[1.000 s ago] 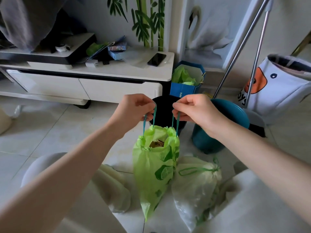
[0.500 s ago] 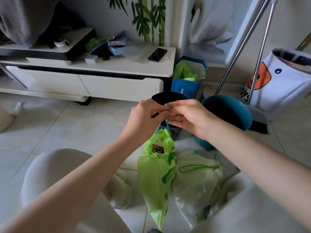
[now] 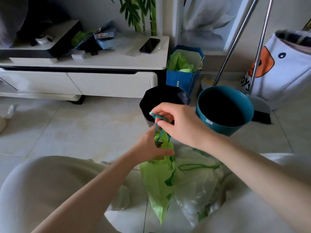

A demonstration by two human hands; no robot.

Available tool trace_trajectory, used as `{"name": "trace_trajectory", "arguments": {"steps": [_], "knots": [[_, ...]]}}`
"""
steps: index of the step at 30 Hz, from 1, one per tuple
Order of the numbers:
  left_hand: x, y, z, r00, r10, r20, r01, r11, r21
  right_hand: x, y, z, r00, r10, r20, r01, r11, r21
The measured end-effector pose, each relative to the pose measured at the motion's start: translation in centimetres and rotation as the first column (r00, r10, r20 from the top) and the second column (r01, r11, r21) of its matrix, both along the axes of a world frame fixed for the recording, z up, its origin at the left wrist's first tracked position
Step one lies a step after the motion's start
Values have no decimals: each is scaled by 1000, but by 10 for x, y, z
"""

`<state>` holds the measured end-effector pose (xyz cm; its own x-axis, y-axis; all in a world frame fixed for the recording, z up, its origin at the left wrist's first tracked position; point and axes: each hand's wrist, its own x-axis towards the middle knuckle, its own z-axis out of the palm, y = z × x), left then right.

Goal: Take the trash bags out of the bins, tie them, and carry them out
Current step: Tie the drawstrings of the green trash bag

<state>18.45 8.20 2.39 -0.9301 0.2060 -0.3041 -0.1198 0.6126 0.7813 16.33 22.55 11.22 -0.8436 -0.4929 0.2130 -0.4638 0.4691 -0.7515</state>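
A bright green trash bag (image 3: 158,180) hangs in front of me, its neck gathered. My left hand (image 3: 149,147) grips the neck of this bag just under the opening. Above it, my right hand (image 3: 178,125) pinches the teal drawstrings (image 3: 157,117) and holds them up. To the right on the floor lies a pale translucent trash bag (image 3: 200,179) with its green drawstring pulled tight. Behind my hands stand a black bin (image 3: 165,96) and a teal bin (image 3: 225,110), both without liners.
A white low cabinet (image 3: 101,81) with a phone (image 3: 149,45) and clutter runs along the back left. A blue paper bag (image 3: 183,79) with green plastic stands beside it. Broom handles (image 3: 242,39), a dustpan and a white fabric hamper (image 3: 286,64) are at right. My knees frame the bags.
Both hands held the drawstrings apart, then brought them together. Now my left hand has dropped to grip the bag's neck while my right hand keeps the strings raised.
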Motion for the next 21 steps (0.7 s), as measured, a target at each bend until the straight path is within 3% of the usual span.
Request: {"name": "trace_trajectory", "arguments": {"steps": [3,5,10,12,15,19,21], "knots": [[-9,16,-16,994,105,-20,-107,991,-86,-6,5,-2,961,64,-270,-40,995,95],[-13,19,-28,987,157,-26,-157,988,18,-13,9,-3,913,54,-404,-4,992,124],[-11,19,-34,956,230,-182,-215,972,97,-22,16,9,861,-117,-495,126,992,-15],[-10,18,-33,940,251,-230,-237,968,89,-24,17,13,894,-219,-392,181,975,-131],[-9,17,-35,929,245,-277,-242,969,45,-26,16,13,962,-271,23,269,937,-223],[-9,17,-42,943,171,-284,-185,983,-23,-27,11,22,843,-203,498,376,885,-276],[-7,15,-46,943,126,-308,-152,987,-61,-30,14,30,783,-161,601,406,864,-297]]}}
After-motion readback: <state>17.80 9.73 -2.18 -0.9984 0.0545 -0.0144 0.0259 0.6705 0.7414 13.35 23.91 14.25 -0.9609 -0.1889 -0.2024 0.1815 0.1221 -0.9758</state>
